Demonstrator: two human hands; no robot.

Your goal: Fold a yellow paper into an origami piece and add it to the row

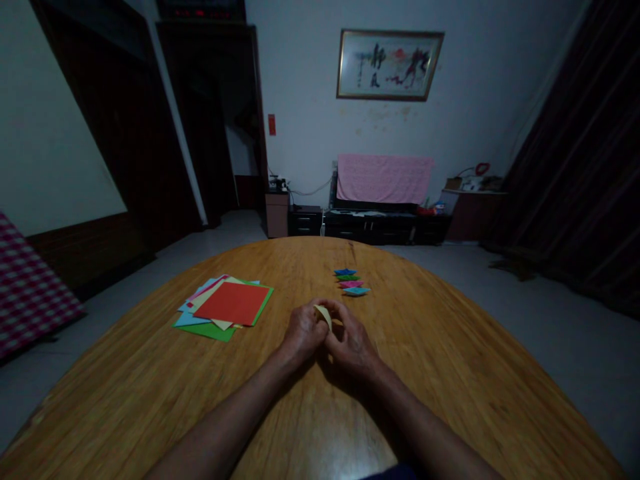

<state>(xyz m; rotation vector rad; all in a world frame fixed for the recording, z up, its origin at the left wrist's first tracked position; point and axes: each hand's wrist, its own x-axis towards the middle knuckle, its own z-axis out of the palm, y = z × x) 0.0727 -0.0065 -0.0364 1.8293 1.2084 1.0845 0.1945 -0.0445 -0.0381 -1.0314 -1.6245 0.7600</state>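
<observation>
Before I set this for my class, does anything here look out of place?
The stack of coloured paper is fanned out, its sheets not squared, unlike the neat row of small folded shapes beside it. Brownish stains also mark the wall below the framed picture.

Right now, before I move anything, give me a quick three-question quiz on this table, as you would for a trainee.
1. True or false: the pale yellow folded paper is held between the left hand and the right hand.
2. Which colour is the top sheet of the loose stack of origami paper? A red, B green, C pink.
3. How many pieces are in the row of small folded paper pieces on the wooden table?

Key: 1 true; 2 A; 3 four.
</observation>
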